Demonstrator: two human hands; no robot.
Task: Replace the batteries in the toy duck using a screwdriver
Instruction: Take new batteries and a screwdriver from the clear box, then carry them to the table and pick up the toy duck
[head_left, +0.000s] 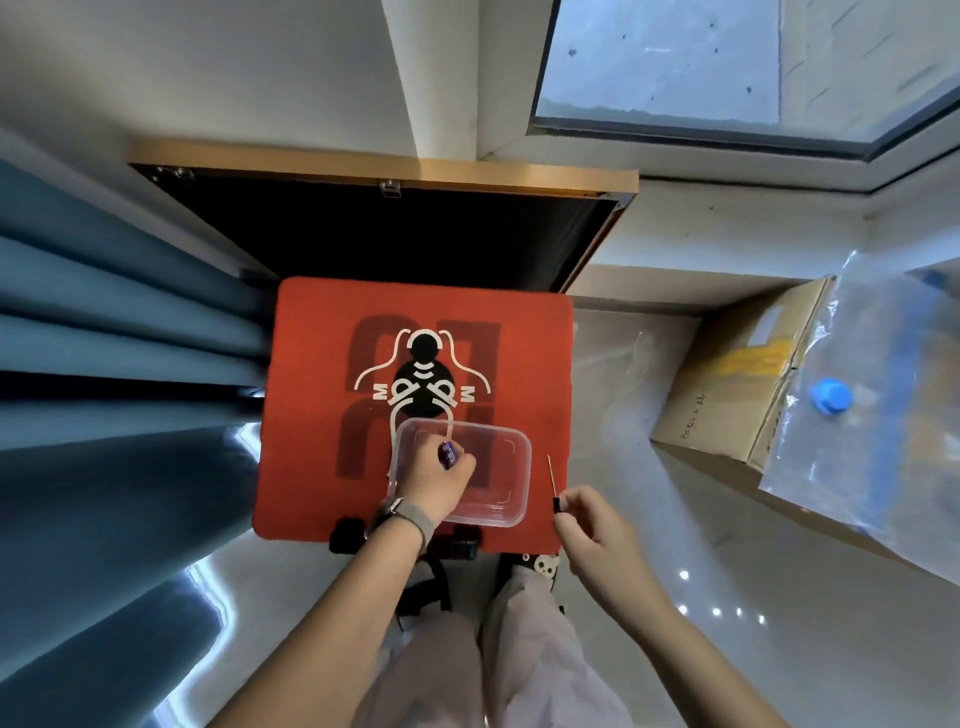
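While the left hand (435, 486) hovers over the clear plastic tub (514, 470) on the red mat (311, 415), fingers pinched on a small purple battery (448, 454), it should handle as light, rigid and smooth; best gripped mid-barrel. Right hand (597, 530), raised beside the mat, pinches the thin screwdriver (552, 483) by its dark handle. Toy duck not visible.
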